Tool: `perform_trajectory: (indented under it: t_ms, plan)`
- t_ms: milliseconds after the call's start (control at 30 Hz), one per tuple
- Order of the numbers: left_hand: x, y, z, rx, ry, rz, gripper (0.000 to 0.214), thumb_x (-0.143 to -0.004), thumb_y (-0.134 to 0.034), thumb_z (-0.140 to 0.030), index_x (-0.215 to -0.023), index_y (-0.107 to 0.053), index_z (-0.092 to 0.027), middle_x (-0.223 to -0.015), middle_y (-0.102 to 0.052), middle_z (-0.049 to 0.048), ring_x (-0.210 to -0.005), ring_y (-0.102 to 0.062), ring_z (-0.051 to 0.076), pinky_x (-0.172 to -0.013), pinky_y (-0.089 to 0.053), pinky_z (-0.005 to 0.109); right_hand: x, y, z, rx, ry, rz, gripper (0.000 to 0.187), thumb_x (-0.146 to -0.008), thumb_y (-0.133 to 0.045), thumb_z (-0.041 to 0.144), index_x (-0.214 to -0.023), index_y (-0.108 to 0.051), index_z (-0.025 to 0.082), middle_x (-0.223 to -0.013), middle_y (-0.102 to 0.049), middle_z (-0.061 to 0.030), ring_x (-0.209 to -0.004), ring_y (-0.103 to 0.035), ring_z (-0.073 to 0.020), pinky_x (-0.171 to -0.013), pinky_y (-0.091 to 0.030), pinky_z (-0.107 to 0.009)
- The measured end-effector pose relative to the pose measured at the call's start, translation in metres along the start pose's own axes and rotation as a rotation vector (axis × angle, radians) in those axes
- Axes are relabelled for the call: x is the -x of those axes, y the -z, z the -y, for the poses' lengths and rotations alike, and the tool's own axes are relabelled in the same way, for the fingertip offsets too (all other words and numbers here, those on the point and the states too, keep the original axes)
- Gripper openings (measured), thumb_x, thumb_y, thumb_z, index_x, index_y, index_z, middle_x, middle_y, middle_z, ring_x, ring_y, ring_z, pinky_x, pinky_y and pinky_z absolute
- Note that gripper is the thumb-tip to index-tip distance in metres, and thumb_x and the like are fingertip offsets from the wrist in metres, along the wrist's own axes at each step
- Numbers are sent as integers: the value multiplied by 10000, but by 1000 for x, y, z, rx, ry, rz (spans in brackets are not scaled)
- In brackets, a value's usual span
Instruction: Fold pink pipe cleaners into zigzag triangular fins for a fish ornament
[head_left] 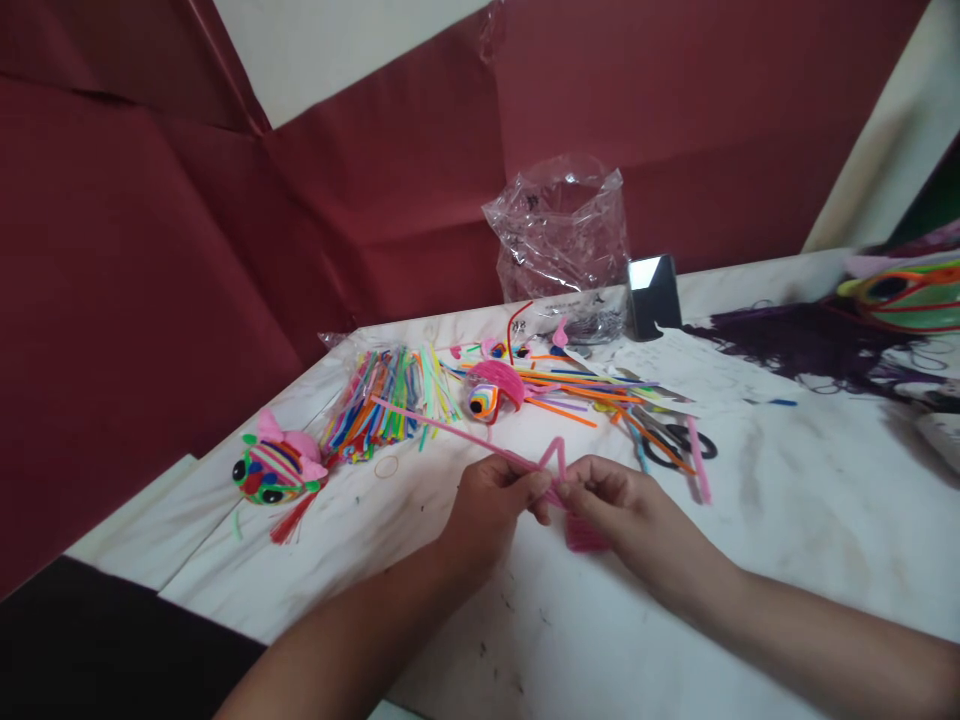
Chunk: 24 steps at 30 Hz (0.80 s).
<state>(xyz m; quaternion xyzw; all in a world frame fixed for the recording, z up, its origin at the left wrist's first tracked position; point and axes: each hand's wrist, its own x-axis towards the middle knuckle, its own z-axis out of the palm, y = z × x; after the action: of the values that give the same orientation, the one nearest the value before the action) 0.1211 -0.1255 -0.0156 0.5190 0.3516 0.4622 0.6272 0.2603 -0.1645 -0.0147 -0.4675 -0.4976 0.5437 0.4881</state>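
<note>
Both hands meet over the middle of the table, pinching a pink pipe cleaner [450,428]. One straight end of it runs up and to the left, past my left hand [491,500], whose thumb and finger are closed on it. A bent peak of the same pink stem rises between the hands. My right hand [611,500] grips it close beside the left fingertips. Below the right fingers a flat piece of pink pipe-cleaner work [586,534] shows; whether it joins the held stem is hidden. Beyond the hands lies a pink figure with a large striped eye [491,392].
A colourful fish-like figure [276,465] with a red tassel sits at left, near a bundle of pipe cleaners [390,395]. Scissors [681,443] and loose stems lie at right. Behind stand a clear plastic bag [562,235] and a phone [654,300]. Purple fringe [787,345] lies far right.
</note>
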Motion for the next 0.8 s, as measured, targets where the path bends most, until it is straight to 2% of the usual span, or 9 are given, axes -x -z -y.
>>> perform_trajectory:
  t_ms: [233,433,633,700,800]
  plan:
    - [4,-4,-7,106,21,41,46,-634,-663,-111,-672,-637,-112,-552,-603,-9,-493,-538,80,-555,-434,226,-1,3,-7,-81,75,25,298,-796,-546,455,-701,-525,174,-651,-577,10,-559,-467,-94,-536,-369,-225]
    - [5,-7,-10,133,41,11,68,-682,-628,-169,-655,-614,-108,-522,-593,0,-497,-547,94,-571,-439,243,-3,2,-4,-136,124,60,292,-802,-550,438,-690,-534,168,-701,-593,-4,-659,-516,-116,-625,-406,-240]
    - [1,1,-9,-50,-7,16,81,-690,-607,-190,-648,-595,-122,-512,-589,-2,-491,-537,99,-563,-425,244,-1,3,-2,-69,73,46,321,-802,-522,463,-707,-558,158,-675,-565,-8,-599,-484,-112,-541,-384,-234]
    - [1,2,-11,-158,-10,26,85,-683,-601,-199,-637,-585,-129,-504,-577,-8,-484,-526,100,-549,-415,242,-2,7,3,-25,118,-23,291,-805,-514,447,-749,-568,166,-697,-567,-5,-651,-509,-128,-586,-407,-244]
    - [2,1,-12,-382,10,78,71,-666,-560,-172,-603,-562,-141,-498,-550,-19,-477,-488,92,-511,-378,225,-7,14,12,189,203,-125,243,-783,-534,414,-823,-587,180,-754,-584,-5,-712,-529,-145,-641,-420,-255]
